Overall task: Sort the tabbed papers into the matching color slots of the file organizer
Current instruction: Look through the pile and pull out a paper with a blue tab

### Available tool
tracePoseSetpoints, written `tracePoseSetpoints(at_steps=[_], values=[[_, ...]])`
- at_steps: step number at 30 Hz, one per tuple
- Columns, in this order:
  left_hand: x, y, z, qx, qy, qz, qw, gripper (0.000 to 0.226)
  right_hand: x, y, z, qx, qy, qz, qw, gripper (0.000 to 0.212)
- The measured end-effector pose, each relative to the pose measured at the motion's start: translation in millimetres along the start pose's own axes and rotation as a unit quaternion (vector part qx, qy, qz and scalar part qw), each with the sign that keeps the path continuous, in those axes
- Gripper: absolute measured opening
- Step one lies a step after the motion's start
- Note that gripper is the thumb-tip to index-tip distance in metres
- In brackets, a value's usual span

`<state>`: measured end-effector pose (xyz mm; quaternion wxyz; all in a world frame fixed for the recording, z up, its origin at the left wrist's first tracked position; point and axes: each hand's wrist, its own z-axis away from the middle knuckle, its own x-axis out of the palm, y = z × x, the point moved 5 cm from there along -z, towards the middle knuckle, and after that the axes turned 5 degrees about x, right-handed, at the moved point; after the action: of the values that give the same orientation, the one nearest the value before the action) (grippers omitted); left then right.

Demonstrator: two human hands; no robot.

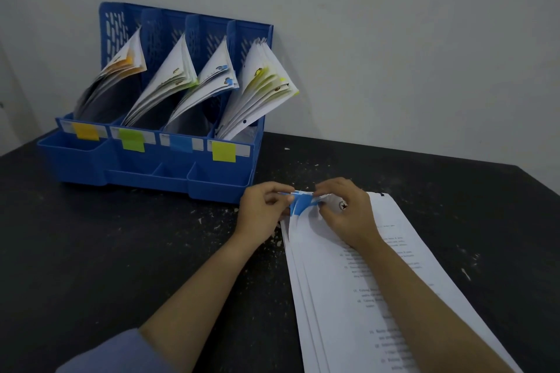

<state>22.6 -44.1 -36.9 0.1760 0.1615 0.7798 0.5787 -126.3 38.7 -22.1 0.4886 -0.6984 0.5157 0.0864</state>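
Both hands pinch the blue sticky tab [298, 204] at the top corner of the white paper stack [363, 297] on the black tabletop [121, 251]: left hand [262, 210], right hand [345, 209]. The blue plastic file organizer [157, 166] stands near.

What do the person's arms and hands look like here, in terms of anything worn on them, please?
Both hands, left hand and right hand, are bare: no gloves, rings or watch show. The forearms are uncovered. A blue-grey sleeve shows on the left arm, ending near the elbow.

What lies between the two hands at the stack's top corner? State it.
In the head view, blue tabs on the paper stack, pinched by left hand and right hand.
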Motion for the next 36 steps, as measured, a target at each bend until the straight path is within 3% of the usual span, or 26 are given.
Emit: tracePoseSetpoints(at_steps=[5, 8, 13, 14, 17, 19, 23, 26, 28, 30, 32, 34, 36], values=[[3, 3, -1, 0.010, 0.008, -0.033, 0.999, 0.020, 2, 6, -1, 0.036, -0.005, -0.013, 0.999, 0.036], [9, 7, 1, 0.044, -0.036, -0.088, 0.994, 0.025, 4, 6, 0, 0.028, -0.024, -0.004, 0.999, 0.039], [18, 14, 8, 0.056, -0.085, -0.074, 0.992, 0.007, 10, -1, 0, 0.002, -0.088, 0.003, 0.996, 0.036], [20, 16, 9, 0.064, -0.091, -0.092, 0.990, 0.014, 10, -2, -1, 0.003, -0.095, 0.003, 0.995, 0.039], [18, 25, 9, 0.096, -0.033, -0.125, 0.987, 0.023, 0, -5, -6, 0.003, -0.098, -0.004, 0.995, 0.056], [14, 36, 10, 0.124, 0.016, -0.098, 0.987, 0.018, -18, -6, -14, 0.015, -0.064, 0.005, 0.998, 0.065], [10, 65, 11, 0.163, 0.059, -0.018, 0.985, 0.011, -76, 5, -24, 0.088, 0.082, 0.006, 0.993, 0.071], [7, 89, 16, 0.183, 0.085, 0.044, 0.979, 0.026, -111, 17, -18, 0.171, 0.123, -0.083, 0.974, 0.084], [3, 105, 17, 0.196, 0.102, 0.074, 0.973, 0.025, -124, 20, -9, 0.208, 0.125, -0.167, 0.956, 0.088], [-3, 121, 17, 0.207, 0.121, 0.094, 0.966, 0.019, -128, 17, -2, 0.223, 0.113, -0.252, 0.935, 0.084], [-9, 138, 17, 0.228, 0.138, 0.091, 0.959, 0.014, -127, 6, -2, 0.206, 0.091, -0.325, 0.918, 0.061], [-17, 156, 18, 0.262, 0.147, 0.086, 0.950, 0.018, -129, -11, -6, 0.176, 0.095, -0.353, 0.914, 0.037], [-26, 173, 19, 0.292, 0.141, 0.077, 0.943, 0.023, -132, -31, -13, 0.151, 0.098, -0.369, 0.912, 0.031]])
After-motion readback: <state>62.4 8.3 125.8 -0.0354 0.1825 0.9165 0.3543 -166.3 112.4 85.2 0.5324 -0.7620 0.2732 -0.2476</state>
